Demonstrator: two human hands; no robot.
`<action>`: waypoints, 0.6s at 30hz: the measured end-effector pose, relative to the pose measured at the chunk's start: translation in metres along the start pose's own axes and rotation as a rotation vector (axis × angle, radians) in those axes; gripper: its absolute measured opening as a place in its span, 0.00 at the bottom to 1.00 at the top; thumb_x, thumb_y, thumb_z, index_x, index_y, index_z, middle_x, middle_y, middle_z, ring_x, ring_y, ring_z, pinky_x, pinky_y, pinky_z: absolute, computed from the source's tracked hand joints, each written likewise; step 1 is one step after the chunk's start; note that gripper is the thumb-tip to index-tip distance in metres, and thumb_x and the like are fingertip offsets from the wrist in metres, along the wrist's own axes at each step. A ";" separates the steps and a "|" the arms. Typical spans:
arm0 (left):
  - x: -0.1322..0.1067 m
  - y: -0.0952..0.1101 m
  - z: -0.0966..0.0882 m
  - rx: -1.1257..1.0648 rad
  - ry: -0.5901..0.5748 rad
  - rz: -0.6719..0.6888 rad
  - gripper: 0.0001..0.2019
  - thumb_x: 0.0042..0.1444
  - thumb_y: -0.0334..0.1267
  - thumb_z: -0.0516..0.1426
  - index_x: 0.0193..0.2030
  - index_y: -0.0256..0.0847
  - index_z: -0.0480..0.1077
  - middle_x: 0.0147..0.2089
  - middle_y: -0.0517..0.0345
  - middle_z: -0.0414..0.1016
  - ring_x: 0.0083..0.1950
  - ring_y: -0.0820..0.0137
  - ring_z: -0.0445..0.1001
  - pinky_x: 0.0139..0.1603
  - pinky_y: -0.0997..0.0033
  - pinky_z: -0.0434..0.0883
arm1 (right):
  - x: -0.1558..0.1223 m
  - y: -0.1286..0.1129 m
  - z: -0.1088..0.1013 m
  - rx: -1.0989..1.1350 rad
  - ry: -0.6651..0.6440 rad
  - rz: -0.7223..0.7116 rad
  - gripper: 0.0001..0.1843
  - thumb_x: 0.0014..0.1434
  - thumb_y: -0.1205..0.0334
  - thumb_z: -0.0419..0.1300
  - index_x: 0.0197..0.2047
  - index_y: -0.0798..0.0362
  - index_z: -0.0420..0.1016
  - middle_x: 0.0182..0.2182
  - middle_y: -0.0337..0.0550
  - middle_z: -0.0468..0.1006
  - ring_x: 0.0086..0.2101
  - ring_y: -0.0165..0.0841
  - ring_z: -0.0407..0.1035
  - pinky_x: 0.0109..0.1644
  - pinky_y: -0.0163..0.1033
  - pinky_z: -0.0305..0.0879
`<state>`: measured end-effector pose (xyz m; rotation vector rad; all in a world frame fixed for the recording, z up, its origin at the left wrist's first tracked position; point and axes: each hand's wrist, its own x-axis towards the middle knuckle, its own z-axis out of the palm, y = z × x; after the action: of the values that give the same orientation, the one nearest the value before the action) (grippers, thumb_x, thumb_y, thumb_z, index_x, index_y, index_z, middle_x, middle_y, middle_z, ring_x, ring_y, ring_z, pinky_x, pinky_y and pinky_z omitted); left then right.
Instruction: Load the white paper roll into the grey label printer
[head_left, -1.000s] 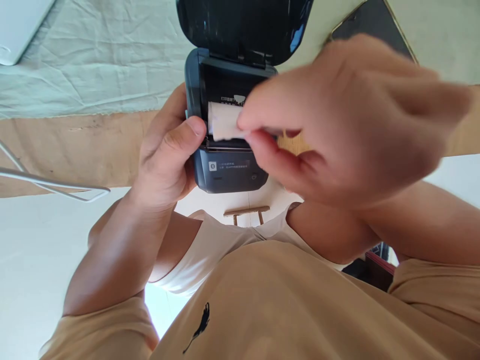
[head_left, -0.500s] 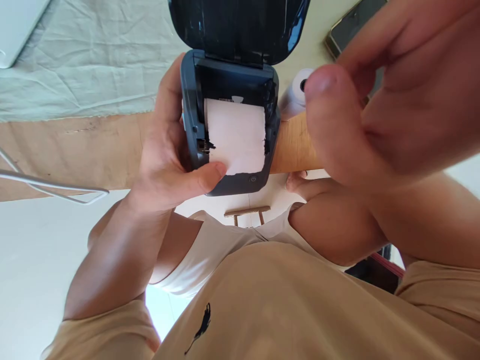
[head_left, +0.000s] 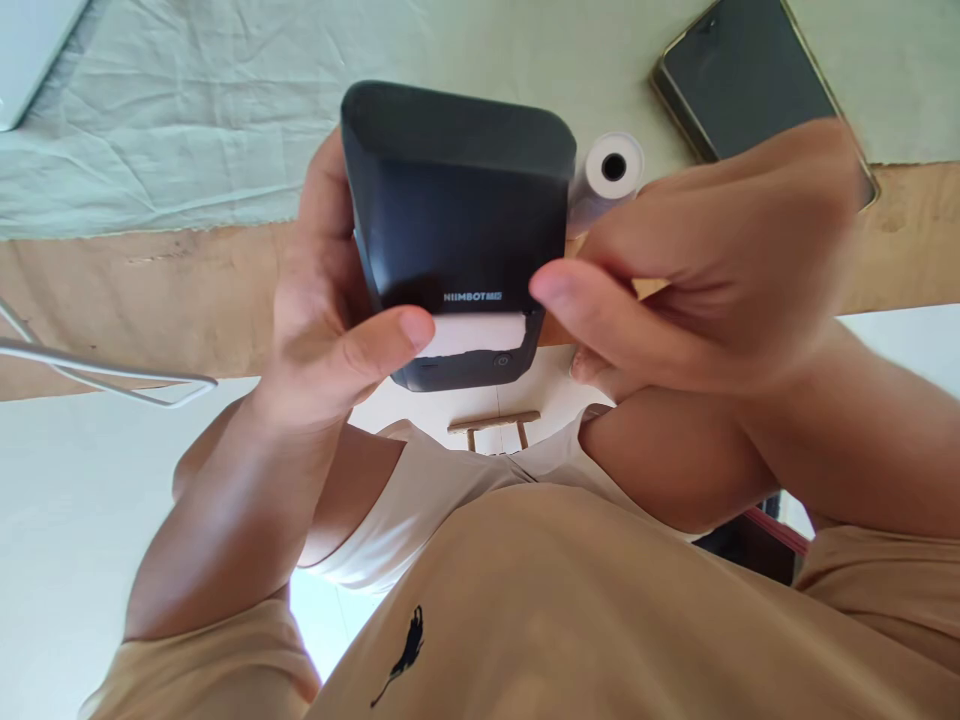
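Observation:
A dark label printer (head_left: 465, 220) marked NIIMBOT is held over the table edge, its black lid down over the body. A strip of white paper (head_left: 480, 332) sticks out below the lid's front edge, above the power button. My left hand (head_left: 322, 310) is wrapped round the printer's left side, with its thumb on the left end of the strip. At the lid's lower right corner, my right hand (head_left: 697, 270) has its thumb against the edge. Its other fingers are curled, and their tips are partly hidden behind the thumb.
A white paper roll (head_left: 606, 175) stands just right of the printer. Behind my right hand lies a dark phone (head_left: 750, 80) on the pale green cloth (head_left: 210, 120). A white cable (head_left: 112, 365) hangs at the wooden table edge (head_left: 150, 290) on the left.
The printer's lid has swung down from raised, covering the paper roll inside. My right hand has moved left and down to the lid's right corner. My left hand keeps its hold.

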<state>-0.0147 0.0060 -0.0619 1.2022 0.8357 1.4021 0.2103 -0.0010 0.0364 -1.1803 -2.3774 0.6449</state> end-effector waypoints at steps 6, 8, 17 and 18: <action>0.000 -0.001 0.000 -0.013 -0.033 -0.023 0.41 0.55 0.68 0.65 0.68 0.47 0.64 0.52 0.52 0.76 0.68 0.46 0.77 0.67 0.29 0.78 | 0.003 -0.007 0.001 -0.022 -0.070 0.027 0.38 0.77 0.52 0.53 0.15 0.59 0.59 0.14 0.35 0.57 0.21 0.17 0.43 0.34 0.37 0.45; -0.001 -0.001 -0.002 -0.050 -0.094 0.017 0.36 0.53 0.63 0.68 0.61 0.41 0.71 0.46 0.51 0.77 0.56 0.50 0.83 0.60 0.32 0.82 | 0.005 -0.009 0.003 -0.020 -0.110 0.090 0.38 0.77 0.50 0.53 0.16 0.60 0.61 0.15 0.35 0.59 0.21 0.16 0.45 0.34 0.36 0.45; 0.012 0.042 0.010 -0.109 -0.303 -0.160 0.28 0.55 0.59 0.67 0.54 0.41 0.74 0.57 0.56 0.78 0.81 0.55 0.62 0.85 0.51 0.67 | 0.004 -0.012 0.007 0.013 -0.107 0.217 0.36 0.78 0.47 0.51 0.19 0.57 0.65 0.14 0.36 0.61 0.19 0.18 0.53 0.29 0.38 0.47; 0.012 0.044 0.012 -0.101 -0.255 -0.160 0.27 0.56 0.59 0.66 0.53 0.40 0.75 0.55 0.56 0.78 0.82 0.53 0.59 0.86 0.48 0.64 | 0.003 -0.011 0.007 0.017 -0.105 0.216 0.35 0.78 0.49 0.50 0.19 0.56 0.66 0.13 0.36 0.61 0.19 0.19 0.53 0.30 0.39 0.49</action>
<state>-0.0142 0.0076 -0.0153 1.1804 0.6594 1.1214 0.1974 -0.0058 0.0371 -1.4415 -2.3429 0.8127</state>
